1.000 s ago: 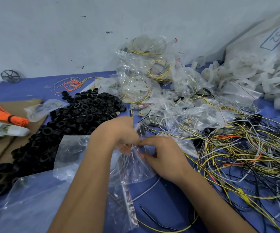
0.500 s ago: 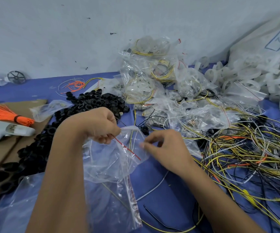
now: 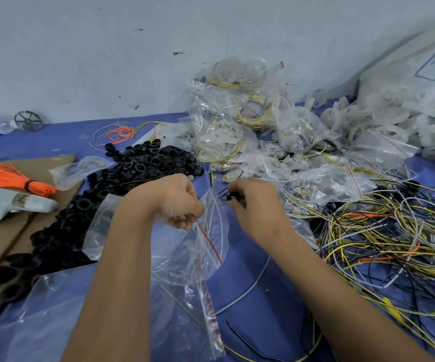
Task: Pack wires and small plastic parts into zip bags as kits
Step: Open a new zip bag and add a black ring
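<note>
Two hands meet over the blue desk (image 3: 258,309), mid-width and toward its near edge. Your left hand (image 3: 177,202) pinches the mouth of a clear zip bag (image 3: 200,246); your right hand (image 3: 255,207) is curled round a small black part (image 3: 234,198), with thin wires trailing toward the opening. Hold the mouth open with the left and feed the part in first, letting the wires follow, or they will likely snag on the seal. The bag hangs with its mouth up toward the far edge, and its red seal line (image 3: 209,241) slants down to the right; its long axis runs near-to-far. Finished kits (image 3: 237,121) are heaped at the far edge, loose wires (image 3: 383,244) at the right, black rings (image 3: 132,173) at the left.
</note>
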The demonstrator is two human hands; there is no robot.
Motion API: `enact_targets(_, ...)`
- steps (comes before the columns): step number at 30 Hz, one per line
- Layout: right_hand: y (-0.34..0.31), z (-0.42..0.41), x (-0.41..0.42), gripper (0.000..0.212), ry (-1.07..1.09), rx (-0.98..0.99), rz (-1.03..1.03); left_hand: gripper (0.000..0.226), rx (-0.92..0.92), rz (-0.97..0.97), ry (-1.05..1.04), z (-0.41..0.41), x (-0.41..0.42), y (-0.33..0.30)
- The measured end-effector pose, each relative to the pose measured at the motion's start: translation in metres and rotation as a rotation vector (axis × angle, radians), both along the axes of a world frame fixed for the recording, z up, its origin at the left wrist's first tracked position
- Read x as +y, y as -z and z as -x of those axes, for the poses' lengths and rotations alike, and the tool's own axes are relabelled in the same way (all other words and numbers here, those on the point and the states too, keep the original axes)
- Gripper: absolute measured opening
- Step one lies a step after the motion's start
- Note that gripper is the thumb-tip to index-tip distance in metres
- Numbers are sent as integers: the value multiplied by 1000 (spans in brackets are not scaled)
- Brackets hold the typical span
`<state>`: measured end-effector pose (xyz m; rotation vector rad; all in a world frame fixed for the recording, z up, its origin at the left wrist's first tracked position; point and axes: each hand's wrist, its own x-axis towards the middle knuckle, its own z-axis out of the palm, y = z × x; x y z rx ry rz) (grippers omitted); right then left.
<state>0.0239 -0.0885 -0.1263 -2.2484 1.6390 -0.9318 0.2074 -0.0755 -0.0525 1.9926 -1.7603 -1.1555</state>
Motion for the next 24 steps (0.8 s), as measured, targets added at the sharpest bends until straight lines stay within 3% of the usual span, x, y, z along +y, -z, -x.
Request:
enact_targets(4,-8,5,14,10,-3,-506,-110,20,57,49,-24,4,-2,4)
enact_targets(10,-8,11,28,24,101,-453,144,20,51,46,-12,11,-3,5)
enact_targets(13,-5,17,25,33,218,-372,116,19,55,38,-4,11,-2,3)
enact_targets(19,-10,38,20,28,451,-505,86,20,52,60,-30,3,-1,1)
enact_targets(22,-18,36,26,28,361,-641,156,19,43,69,-31,1,-1,-1)
enact_targets(24,-23,24,30,25,98,-743,86,19,39,81,-30,1,-1,-3)
